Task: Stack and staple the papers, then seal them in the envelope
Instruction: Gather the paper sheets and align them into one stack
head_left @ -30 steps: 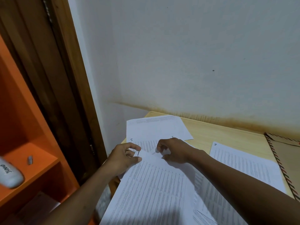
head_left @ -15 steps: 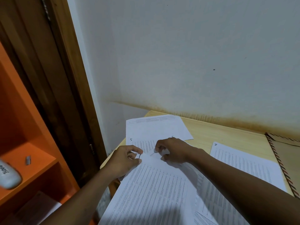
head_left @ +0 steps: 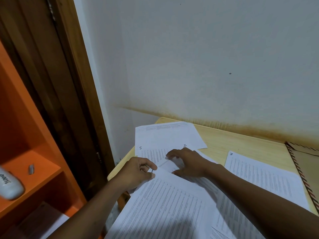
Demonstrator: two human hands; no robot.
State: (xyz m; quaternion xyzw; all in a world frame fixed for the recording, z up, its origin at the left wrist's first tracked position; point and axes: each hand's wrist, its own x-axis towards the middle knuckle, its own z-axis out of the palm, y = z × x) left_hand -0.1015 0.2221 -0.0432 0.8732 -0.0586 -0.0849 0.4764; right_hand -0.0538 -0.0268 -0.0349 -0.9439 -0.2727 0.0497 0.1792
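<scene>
The left hand [head_left: 136,171] pinches the far left corner of the top sheet [head_left: 165,209] between thumb and finger. The right hand [head_left: 185,162] lies mostly open, fingertips pressing flat on the same far edge, holding nothing. This sheet runs long from near to far, right under both hands. More papers lie on the counter [head_left: 241,145]: the sheet marked 5 [head_left: 151,152] just beyond, another sheet [head_left: 262,176] to the right. The envelope [head_left: 309,163] waits far right, closer to the right hand. No stapler shows.
</scene>
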